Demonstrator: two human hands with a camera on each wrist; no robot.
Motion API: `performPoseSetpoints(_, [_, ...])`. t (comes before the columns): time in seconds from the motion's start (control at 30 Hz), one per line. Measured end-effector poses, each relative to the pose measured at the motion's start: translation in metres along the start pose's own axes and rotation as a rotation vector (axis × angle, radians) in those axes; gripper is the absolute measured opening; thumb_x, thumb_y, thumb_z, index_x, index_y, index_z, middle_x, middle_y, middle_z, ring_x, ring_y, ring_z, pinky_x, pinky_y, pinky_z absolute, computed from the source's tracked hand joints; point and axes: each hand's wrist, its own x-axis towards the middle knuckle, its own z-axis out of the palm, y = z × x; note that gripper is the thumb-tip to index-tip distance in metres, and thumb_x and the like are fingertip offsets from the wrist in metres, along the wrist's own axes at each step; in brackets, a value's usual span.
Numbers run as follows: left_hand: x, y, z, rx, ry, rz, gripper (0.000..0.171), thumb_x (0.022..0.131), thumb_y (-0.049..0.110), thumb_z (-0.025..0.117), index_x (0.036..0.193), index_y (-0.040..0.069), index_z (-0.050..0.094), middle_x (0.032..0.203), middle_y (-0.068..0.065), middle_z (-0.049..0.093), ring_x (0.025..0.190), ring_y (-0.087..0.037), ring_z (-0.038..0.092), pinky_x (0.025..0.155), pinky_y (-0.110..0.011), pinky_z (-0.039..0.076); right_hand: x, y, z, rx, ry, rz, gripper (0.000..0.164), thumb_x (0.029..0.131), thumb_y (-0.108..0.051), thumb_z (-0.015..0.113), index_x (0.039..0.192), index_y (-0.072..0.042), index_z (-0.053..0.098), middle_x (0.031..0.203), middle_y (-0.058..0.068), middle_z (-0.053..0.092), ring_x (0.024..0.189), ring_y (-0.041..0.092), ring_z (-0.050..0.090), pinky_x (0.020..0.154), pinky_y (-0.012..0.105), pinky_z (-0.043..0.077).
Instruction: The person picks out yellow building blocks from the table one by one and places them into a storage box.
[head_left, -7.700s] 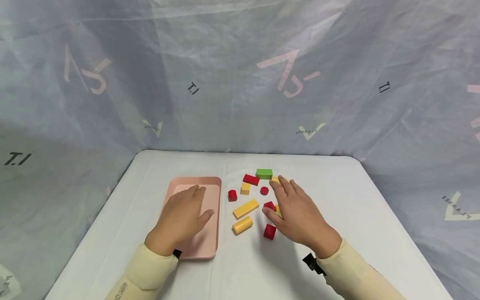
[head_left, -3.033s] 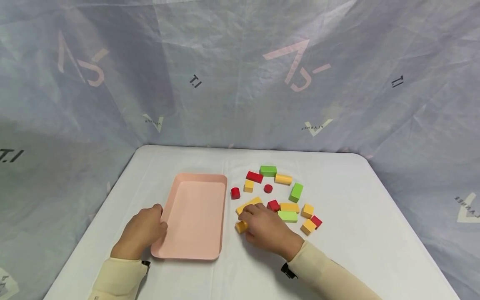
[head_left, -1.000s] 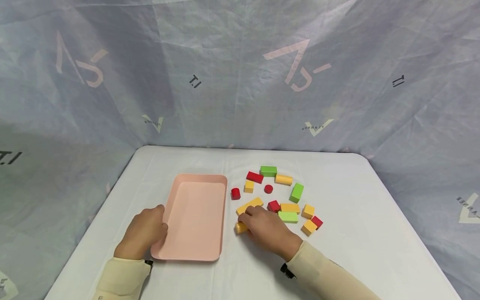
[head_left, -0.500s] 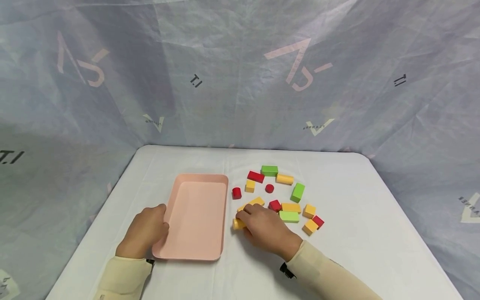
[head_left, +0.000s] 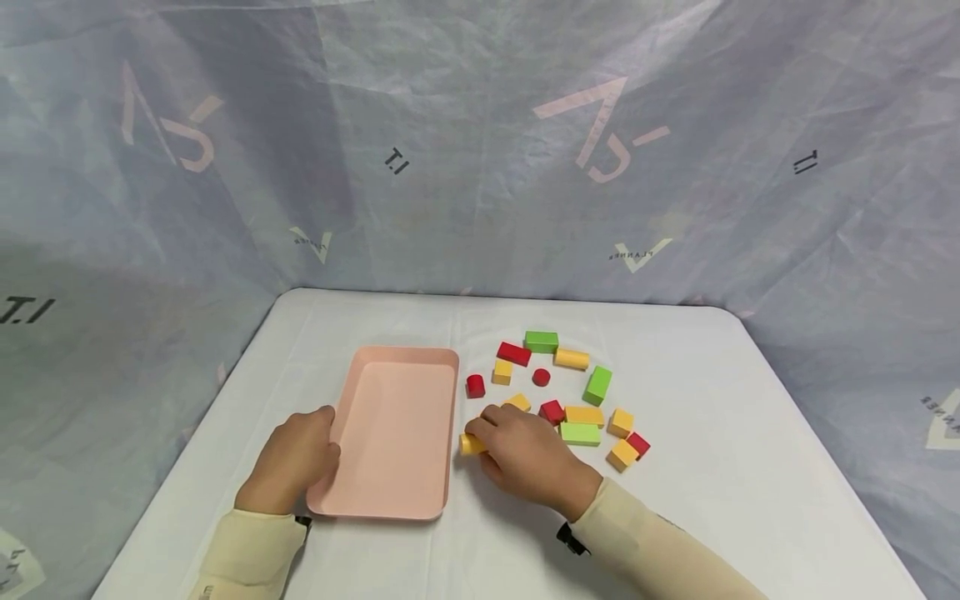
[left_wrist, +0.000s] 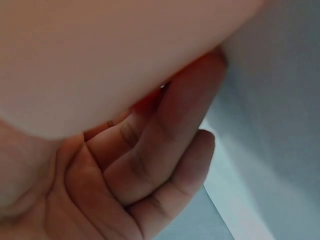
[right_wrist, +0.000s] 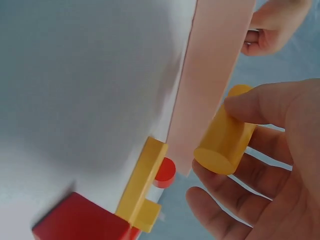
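My right hand point(head_left: 528, 454) pinches a yellow cylinder block point(right_wrist: 226, 137) between thumb and fingers, just right of the pink tray point(head_left: 390, 442). In the right wrist view the cylinder shows clear of the white table. My left hand point(head_left: 291, 457) grips the tray's left rim; in the left wrist view its fingers point(left_wrist: 150, 155) curl under the tray wall point(left_wrist: 100, 60). Partly behind my right hand lies a long yellow block point(head_left: 517, 402). A red cylinder point(head_left: 476, 386) stands near the tray's right side.
Right of the tray lie a red bar point(head_left: 514, 353), a dark green block point(head_left: 542, 342), another yellow cylinder point(head_left: 572, 358), a light green block point(head_left: 580, 434) and several small red and yellow blocks. A grey printed cloth point(head_left: 480, 167) hangs behind the white table point(head_left: 712, 467).
My left hand has come from above the tray to its left rim. My right hand has taken hold of the yellow cylinder, lifted it and moved it slightly left towards the tray.
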Motion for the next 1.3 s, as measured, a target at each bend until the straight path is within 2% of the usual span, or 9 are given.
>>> performPoseSetpoints(0.23, [0.000,0.000,0.001,0.014,0.010,0.005,0.010,0.074,0.001,0.060,0.081,0.004,0.053,0.062,-0.007,0.052,0.050,-0.021,0.043,0.045,-0.038,0.040,0.004,-0.003,-0.007,0.010,0.017,-0.007,0.030,0.081,-0.027,0.069,0.109,-0.021,0.062,0.095,-0.008,0.056,0.081,0.007,0.045,0.066,0.026,0.051])
performPoseSetpoints(0.53, [0.000,-0.001,0.001,0.014,0.005,0.010,0.010,0.075,0.000,0.059,0.080,0.004,0.051,0.060,-0.006,0.050,0.049,-0.021,0.042,0.044,-0.037,0.038,0.009,-0.007,-0.014,0.021,0.023,-0.017,0.031,0.081,-0.030,0.070,0.110,-0.020,0.063,0.097,-0.007,0.058,0.081,0.009,0.046,0.072,0.028,0.049])
performPoseSetpoints(0.97, [0.001,-0.001,0.001,0.028,0.024,0.029,0.009,0.074,0.000,0.057,0.078,0.004,0.049,0.058,-0.006,0.048,0.048,-0.021,0.040,0.042,-0.037,0.037,0.014,-0.013,-0.014,0.022,0.034,-0.059,0.029,0.080,-0.025,0.067,0.109,-0.020,0.064,0.092,-0.008,0.055,0.077,0.008,0.042,0.068,0.029,0.046])
performPoseSetpoints(1.3, [0.000,0.000,0.002,0.025,0.010,-0.004,0.009,0.075,0.001,0.057,0.081,0.003,0.051,0.062,-0.007,0.052,0.050,-0.022,0.043,0.045,-0.039,0.039,0.019,-0.016,-0.013,0.020,0.073,-0.092,0.026,0.079,-0.022,0.066,0.105,-0.020,0.063,0.090,-0.009,0.051,0.077,0.006,0.041,0.068,0.027,0.045])
